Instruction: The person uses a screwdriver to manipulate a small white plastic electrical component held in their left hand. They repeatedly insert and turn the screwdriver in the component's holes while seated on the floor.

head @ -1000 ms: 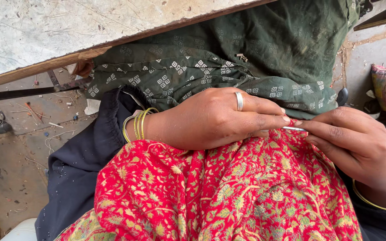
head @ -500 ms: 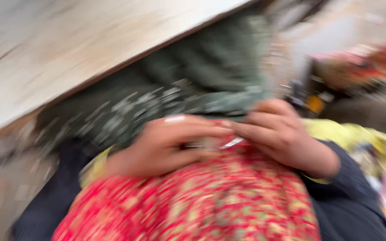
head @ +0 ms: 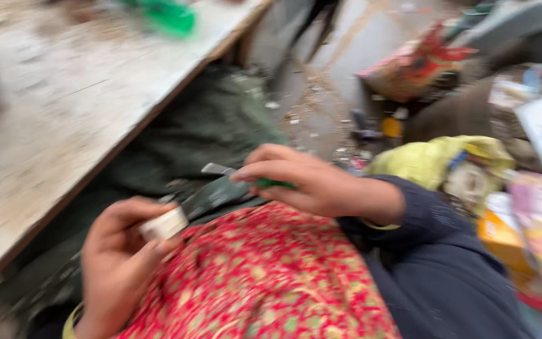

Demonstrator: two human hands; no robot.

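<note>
Pretty blurry view here, but the left hand (head: 117, 263) is pinching a small whitish block-shaped thing (head: 163, 224) between thumb and fingers, right over the red floral-print cloth (head: 265, 282) lying across the lap. The right hand (head: 312, 182) is closing its fingers around a small green object (head: 275, 183), with a thin grey metal-looking piece (head: 217, 169) poking out past the fingertips; can't tell if it's a blade or a clip. Both hands are sitting where the red cloth is meeting the dark green fabric (head: 208, 132) that's hanging off the worn pale wooden tabletop (head: 64, 107).

My take on doing this bit well: keeping the whitish piece steady and close to the cloth edge, bringing the metal tip in slowly, and resting the wrists on the lap so nothing is wobbling. Also watching the fingertips, since that tip is pointing toward the other hand. The yellow plastic bag (head: 434, 160) and the clutter off to the right are well apart from the hands.
</note>
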